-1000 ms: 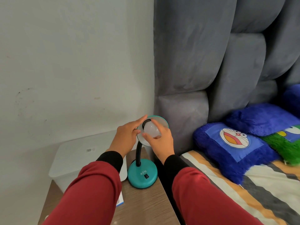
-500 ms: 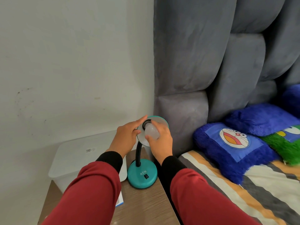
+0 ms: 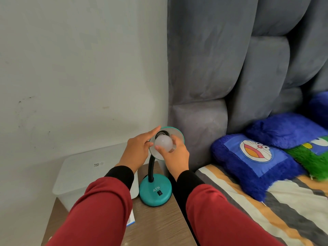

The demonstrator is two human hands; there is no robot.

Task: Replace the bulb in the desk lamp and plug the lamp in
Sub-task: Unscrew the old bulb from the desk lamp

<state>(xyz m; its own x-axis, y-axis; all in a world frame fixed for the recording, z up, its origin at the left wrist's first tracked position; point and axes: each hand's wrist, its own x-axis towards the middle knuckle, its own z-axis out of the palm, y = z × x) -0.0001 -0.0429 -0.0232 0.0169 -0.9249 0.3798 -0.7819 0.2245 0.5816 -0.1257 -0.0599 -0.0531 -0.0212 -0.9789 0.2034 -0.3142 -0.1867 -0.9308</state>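
The right hand (image 3: pixel 174 155) holds the round frosted white bulb (image 3: pixel 163 143), its grip closed around the globe with the thumb across the lower front and the fingers wrapped behind, so the bulb can be turned on its axis. The bulb sits at the mouth of the dark socket (image 3: pixel 161 134) in the middle of the teal, shallow cone-shaped lamp shade (image 3: pixel 177 134); the threaded base is hidden, so I cannot tell how far in it is seated. My judgement is that the bulb is being screwed in or out, and which of the two the picture does not settle.

The left hand (image 3: pixel 137 151) steadies the shade from the side: its grip is open, the index finger stretched along the rim and the thumb near the bulb, clasping nothing. That bracing likely stops the black flexible gooseneck (image 3: pixel 151 168) from twisting while the bulb turns.

The round teal lamp base (image 3: pixel 155 191) stands near the right edge of the wood-grain tabletop (image 3: pixel 158 226), next to the grey padded headboard (image 3: pixel 213 68). No cord or plug shows.

Left of the lamp sits a translucent white lidded plastic box (image 3: pixel 88 172) against the wall; its contents cannot be made out.
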